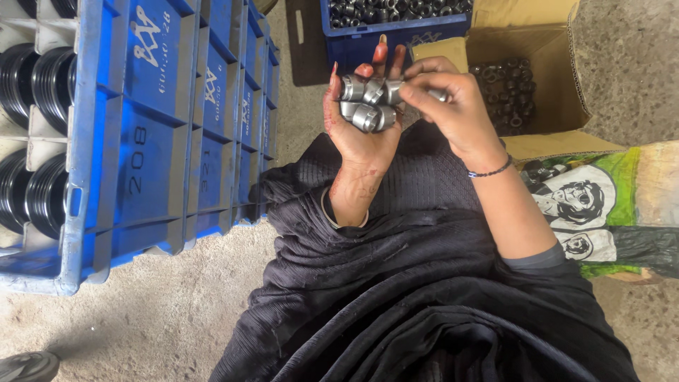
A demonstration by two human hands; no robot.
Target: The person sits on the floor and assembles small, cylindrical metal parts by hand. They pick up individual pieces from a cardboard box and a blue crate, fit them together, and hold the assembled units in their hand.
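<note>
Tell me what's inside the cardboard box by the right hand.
The cardboard box holds a heap of small dark metal rings. The right hand and a box flap cover the heap's near-left edge; the box bottom is hidden.

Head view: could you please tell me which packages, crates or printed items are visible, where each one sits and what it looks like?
Cardboard box: upper right, brown, flaps open, dark metal parts inside.
Small blue crate: top centre, holds dark metal parts.
Stacked blue crates: left, rectangular, pale markings on their sides, black ribbed parts beside them.
Printed bag: right, green and white with a cartoon picture.
</note>
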